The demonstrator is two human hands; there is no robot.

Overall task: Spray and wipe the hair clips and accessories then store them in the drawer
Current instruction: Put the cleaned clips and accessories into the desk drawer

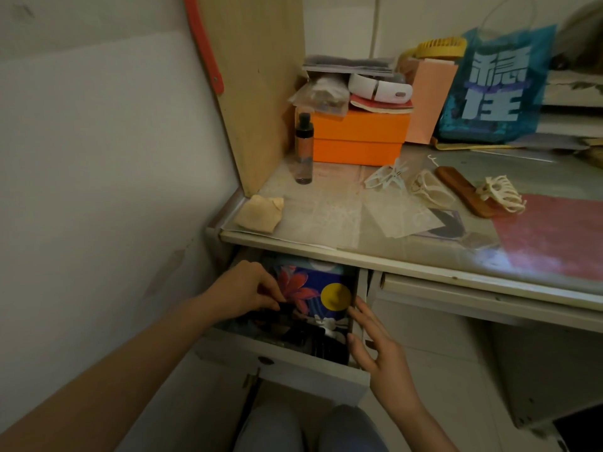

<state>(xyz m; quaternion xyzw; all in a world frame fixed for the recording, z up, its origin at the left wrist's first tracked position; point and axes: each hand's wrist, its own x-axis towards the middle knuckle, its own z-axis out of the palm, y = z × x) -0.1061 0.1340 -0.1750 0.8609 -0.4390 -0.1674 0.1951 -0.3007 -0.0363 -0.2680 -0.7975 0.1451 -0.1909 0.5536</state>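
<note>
**A:** Dark clips sit in the near end of the open drawer [293, 370], on a flower-print box [313, 288]; looks like part of the batch is stored already.

**B:** Hands?

**A:** left hand [243, 293] is in the drawer at the near left, fingertips pinched on a dark accessory [284, 306]; can't tell exactly what it is; right hand [375, 347] has fingers spread, holding nothing, resting on the drawer's right wall.

**B:** What's left?

**A:** four pieces on the desk [326, 210], far right: white clip [388, 176], cream clip [430, 189], wooden barrette [466, 192], cream claw clip [502, 192]; spray bottle [304, 148] stands far left; cloth [261, 212] lies at the near left edge; can't tell if those four are wiped; I'd say roughly halfway.
</note>
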